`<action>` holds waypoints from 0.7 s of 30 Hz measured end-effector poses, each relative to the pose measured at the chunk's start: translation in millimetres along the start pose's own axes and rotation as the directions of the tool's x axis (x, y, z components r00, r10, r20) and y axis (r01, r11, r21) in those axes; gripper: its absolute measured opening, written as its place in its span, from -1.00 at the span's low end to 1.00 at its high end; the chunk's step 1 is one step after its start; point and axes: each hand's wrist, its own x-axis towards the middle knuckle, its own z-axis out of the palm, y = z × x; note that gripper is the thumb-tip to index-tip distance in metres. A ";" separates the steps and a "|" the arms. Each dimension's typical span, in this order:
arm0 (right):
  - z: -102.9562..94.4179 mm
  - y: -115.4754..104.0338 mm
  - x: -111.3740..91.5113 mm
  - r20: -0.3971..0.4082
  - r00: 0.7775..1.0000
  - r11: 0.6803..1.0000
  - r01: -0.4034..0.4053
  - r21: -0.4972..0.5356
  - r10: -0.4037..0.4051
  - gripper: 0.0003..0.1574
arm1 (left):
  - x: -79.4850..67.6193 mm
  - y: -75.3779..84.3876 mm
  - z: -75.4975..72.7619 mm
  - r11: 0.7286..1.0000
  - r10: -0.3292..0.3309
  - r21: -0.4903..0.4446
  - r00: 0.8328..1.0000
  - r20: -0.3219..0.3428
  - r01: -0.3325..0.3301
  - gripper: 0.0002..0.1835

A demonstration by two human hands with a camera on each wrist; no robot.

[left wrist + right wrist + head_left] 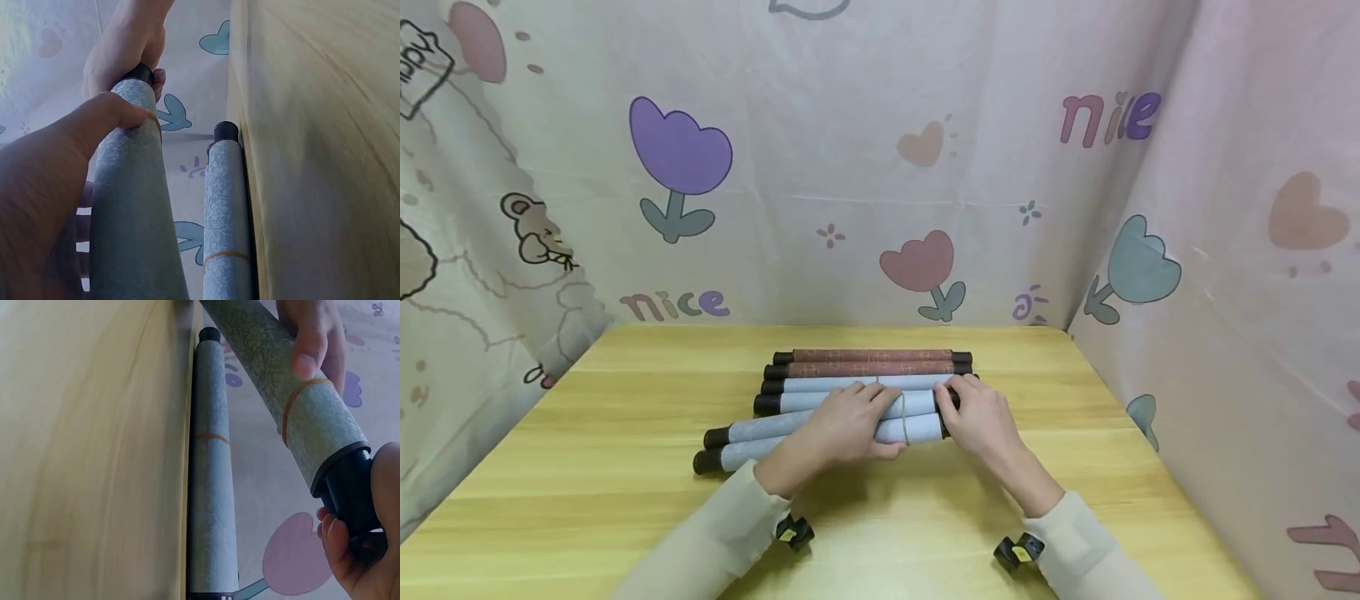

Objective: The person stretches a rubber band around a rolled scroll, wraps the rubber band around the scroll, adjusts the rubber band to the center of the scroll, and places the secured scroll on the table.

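Note:
A light-blue patterned hanging scroll (921, 428), rolled up from both ends into two side-by-side rolls, slants over the table with its left end nearer me. My left hand (850, 421) grips it right of the middle, thumb on the near side and fingers behind. A thin tan rubber band (289, 405) circles the scroll by the left thumb. At the right end, my right hand (985, 417) holds the black end knob (351, 494), fingers curled under it. Just behind lies a second light-blue scroll (214, 475), also banded, with black end knobs.
Farther back, a red-brown patterned scroll (827, 369) with black ends lies parallel to the second blue one. All are on a yellow wood-grain table (587, 467). A printed curtain (805, 167) hangs along the back and both sides. Small black devices (795, 532) sit at both wrists.

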 end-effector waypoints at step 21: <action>-1.3 -6.6 -2.1 0.041 0.998 0.999 -0.049 0.004 0.049 -0.69 | -0.7 -0.1 2.4 0.998 0.063 0.008 0.997 -0.033 -0.063 -0.12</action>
